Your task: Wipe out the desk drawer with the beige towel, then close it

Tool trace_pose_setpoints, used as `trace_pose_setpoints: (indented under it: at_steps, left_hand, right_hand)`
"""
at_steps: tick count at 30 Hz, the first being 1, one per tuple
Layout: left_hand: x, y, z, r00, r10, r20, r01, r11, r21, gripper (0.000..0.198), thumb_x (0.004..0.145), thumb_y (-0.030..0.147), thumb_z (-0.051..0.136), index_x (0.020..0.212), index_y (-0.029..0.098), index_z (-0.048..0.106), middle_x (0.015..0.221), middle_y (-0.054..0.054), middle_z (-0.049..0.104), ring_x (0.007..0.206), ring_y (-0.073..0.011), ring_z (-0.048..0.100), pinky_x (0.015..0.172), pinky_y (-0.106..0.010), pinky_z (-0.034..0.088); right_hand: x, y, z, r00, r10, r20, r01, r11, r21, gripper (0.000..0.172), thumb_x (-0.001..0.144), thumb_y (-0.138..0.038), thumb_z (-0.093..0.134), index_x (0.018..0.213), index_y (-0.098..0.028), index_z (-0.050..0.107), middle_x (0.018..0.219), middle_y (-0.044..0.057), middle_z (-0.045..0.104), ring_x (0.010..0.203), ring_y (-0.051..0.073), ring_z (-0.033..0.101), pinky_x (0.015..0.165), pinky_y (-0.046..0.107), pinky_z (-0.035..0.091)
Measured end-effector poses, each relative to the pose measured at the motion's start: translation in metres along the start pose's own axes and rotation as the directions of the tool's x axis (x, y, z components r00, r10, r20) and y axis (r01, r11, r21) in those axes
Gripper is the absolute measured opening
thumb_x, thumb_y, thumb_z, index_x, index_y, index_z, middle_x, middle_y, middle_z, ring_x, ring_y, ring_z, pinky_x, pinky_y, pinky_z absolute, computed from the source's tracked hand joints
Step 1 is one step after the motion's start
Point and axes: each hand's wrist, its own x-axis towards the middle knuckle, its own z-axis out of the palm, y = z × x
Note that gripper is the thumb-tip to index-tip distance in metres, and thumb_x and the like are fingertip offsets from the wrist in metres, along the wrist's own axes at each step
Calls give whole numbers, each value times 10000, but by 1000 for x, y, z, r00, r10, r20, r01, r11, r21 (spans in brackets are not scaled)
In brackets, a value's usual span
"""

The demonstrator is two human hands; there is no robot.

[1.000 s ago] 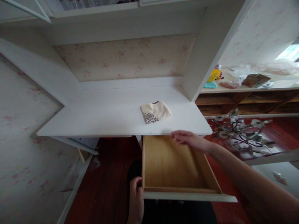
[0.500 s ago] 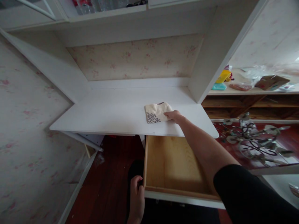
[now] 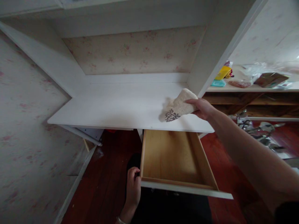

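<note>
Cloth [image 3: 181,105], cream and a little rumpled, with a dark scrolling pattern at its lower left corner, slants over the white desktop [image 3: 116,105], gripped at its right side by the right hand [image 3: 205,109]. The left hand [image 3: 134,190] curls beside the open drawer [image 3: 170,155]; whether it grips it, I cannot tell.

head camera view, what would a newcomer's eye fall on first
Probably the pale patterned cloth, held in the right hand over the white desk. Next, the open drawer below the desktop, with the left hand at its front left corner. Off to the right, a chandelier sits before a wooden shelf.
</note>
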Motion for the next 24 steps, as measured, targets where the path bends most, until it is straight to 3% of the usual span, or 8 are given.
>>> trace_pose_setpoints:
  at_steps: [4, 8, 11, 13, 14, 17, 20, 24]
  left_hand:
    - [0, 0, -1, 1000, -11, 6, 11, 1000, 16, 200, 784, 265, 444, 912, 174, 569, 1041, -89, 545, 1009, -233, 523, 908, -394, 434]
    - [-2, 3, -1, 999, -39, 24, 39, 999, 10, 206, 848, 340, 470, 922, 177, 572, 1040, -82, 551, 993, -225, 527, 896, -376, 429]
    - [-5, 3, 0, 998, -59, 5, 59, 998, -9, 288, 889, 430, 455, 950, 176, 577, 1055, -83, 552, 998, -221, 527, 895, -369, 428]
    - [-7, 2, 2, 997, -71, -26, 70, 997, -14, 319, 894, 457, 454, 965, 173, 579, 1056, -84, 551, 996, -220, 528, 891, -366, 429]
    - [-7, 1, 3, 997, -71, -37, 71, 997, -12, 323, 892, 463, 458, 959, 171, 581, 1044, -83, 553, 990, -219, 530, 889, -365, 430]
    - [-7, -1, 5, 998, -45, -54, 46, 999, 7, 304, 893, 451, 465, 913, 173, 587, 986, -74, 559, 954, -212, 534, 873, -356, 433]
    - [-6, 0, 4, 998, 8, -56, -6, 1000, 25, 277, 905, 421, 461, 884, 178, 593, 968, -71, 558, 934, -204, 534, 857, -341, 436]
    - [-7, 1, 2, 997, 56, -49, -53, 997, 58, 257, 912, 395, 463, 872, 179, 595, 963, -72, 554, 913, -196, 535, 832, -325, 442]
  right_hand:
    - [-53, -17, -31, 976, -145, -162, 134, 988, -71, 352, 694, -280, 743, 998, -260, 568, 928, 23, 656, 724, 204, 639, 632, 398, 557]
    - [-117, -15, -41, 875, -398, -277, 213, 828, -518, 349, 678, -468, 770, 908, -279, 589, 834, 11, 610, 655, 190, 569, 538, 328, 475]
    - [-160, 15, -31, 800, -566, -200, 268, 634, -725, 336, 702, -460, 745, 906, -257, 573, 775, 16, 597, 645, 192, 555, 556, 316, 455]
    - [-179, 51, -17, 807, -590, 20, 390, 507, -769, 291, 757, -392, 670, 967, -232, 546, 781, 24, 616, 639, 193, 577, 550, 299, 455]
    - [-185, 72, -9, 832, -510, 218, 474, 450, -756, 238, 781, -297, 609, 998, -225, 540, 873, 45, 645, 738, 204, 619, 615, 296, 479]
    - [-189, 136, 19, 743, -117, 658, 644, 392, -657, 401, 709, -91, 486, 1084, -217, 552, 1167, 87, 628, 1105, 221, 582, 898, 309, 452]
    - [-177, 180, 44, 696, 223, 682, 588, 367, -720, 386, 727, -145, 507, 1102, -207, 575, 1055, 85, 671, 993, 241, 638, 810, 304, 475]
    - [-161, 191, 65, 586, 413, 697, 630, 309, -712, 493, 615, -250, 655, 1101, -203, 586, 1066, 99, 667, 944, 303, 648, 744, 341, 490]
